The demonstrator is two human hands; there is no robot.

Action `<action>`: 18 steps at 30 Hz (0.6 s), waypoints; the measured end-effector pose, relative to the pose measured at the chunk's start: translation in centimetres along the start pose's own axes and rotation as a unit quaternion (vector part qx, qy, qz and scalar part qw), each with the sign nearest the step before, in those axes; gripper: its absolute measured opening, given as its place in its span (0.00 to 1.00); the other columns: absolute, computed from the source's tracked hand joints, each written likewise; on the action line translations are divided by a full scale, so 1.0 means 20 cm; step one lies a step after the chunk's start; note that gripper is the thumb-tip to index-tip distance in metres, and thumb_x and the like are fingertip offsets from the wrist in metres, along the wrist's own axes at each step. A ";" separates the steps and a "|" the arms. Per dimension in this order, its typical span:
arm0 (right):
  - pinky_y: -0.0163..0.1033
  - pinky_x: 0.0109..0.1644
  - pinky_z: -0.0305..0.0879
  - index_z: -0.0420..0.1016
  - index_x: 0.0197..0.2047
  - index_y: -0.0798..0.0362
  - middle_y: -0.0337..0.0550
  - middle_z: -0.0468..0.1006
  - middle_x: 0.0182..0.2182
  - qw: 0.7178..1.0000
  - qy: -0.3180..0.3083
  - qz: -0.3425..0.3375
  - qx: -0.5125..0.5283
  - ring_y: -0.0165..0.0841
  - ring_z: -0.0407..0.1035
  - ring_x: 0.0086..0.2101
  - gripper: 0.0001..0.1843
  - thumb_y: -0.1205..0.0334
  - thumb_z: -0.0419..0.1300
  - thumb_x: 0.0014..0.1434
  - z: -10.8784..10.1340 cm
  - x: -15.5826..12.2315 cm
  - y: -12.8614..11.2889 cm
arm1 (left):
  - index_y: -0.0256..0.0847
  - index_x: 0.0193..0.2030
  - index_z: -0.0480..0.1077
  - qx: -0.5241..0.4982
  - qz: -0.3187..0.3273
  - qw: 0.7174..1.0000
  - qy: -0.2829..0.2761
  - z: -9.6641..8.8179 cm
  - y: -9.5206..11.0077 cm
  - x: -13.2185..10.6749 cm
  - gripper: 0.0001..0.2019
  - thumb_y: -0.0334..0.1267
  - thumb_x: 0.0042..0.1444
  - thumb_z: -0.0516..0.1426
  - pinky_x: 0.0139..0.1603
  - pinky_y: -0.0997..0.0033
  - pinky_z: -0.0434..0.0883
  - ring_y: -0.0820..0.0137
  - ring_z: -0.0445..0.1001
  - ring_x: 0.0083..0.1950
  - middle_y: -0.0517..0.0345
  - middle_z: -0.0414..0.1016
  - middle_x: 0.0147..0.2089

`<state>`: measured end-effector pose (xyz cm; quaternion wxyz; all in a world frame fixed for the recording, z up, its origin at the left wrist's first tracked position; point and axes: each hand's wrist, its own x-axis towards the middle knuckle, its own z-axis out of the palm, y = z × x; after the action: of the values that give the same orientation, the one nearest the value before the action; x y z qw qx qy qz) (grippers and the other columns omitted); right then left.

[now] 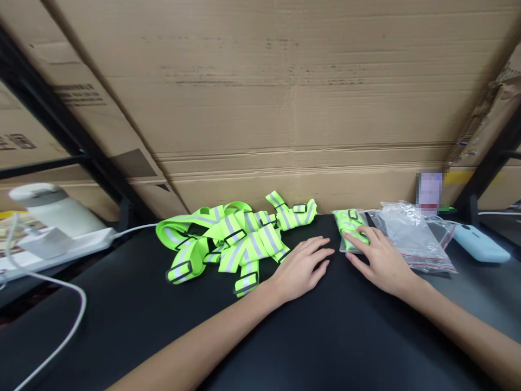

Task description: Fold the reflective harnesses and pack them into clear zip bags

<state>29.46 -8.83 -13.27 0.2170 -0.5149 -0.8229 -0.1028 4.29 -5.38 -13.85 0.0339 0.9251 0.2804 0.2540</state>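
The straps (pixel 260 241) appear as woven cloth, the translucent bags (pixel 413 233) as glossy plastic, the counter (pixel 325 336) smooth and matt, the cardboard (pixel 285 108) scuffed and dull.

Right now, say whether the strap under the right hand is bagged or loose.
Bagged: clear plastic shows around the folded green strap beneath the right hand.

Seen from the wearer, straps (pixel 260 247) lie piled on the desk (pixel 122 331) between 11 and 12 o'clock, the left grip (pixel 299 267) at their 4 o'clock side. At 1 o'clock, a bag (pixel 349 221) holding a strap lies under the right grip (pixel 381 262). Flat bags (pixel 413 231), then a small device (pixel 480 244), lie toward 2. At 10, a bottle (pixel 61 210) is behind a power strip (pixel 95 244). Cardboard (pixel 285 108) backs 12.
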 end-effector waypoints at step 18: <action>0.65 0.70 0.47 0.62 0.71 0.49 0.53 0.67 0.65 0.997 -0.031 0.064 -0.043 0.55 0.56 0.66 0.38 0.34 0.45 0.69 0.02 0.01 0.07 | 0.42 0.52 0.77 0.004 -0.006 1.000 -0.005 0.00 0.00 0.00 0.13 0.36 0.68 0.53 0.66 0.49 0.70 0.55 0.67 0.68 0.47 0.71 0.64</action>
<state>30.56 -7.94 -13.64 0.1753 -0.5787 -0.7890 -0.1084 4.27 -5.36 -13.79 0.0336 0.9247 0.2867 0.2483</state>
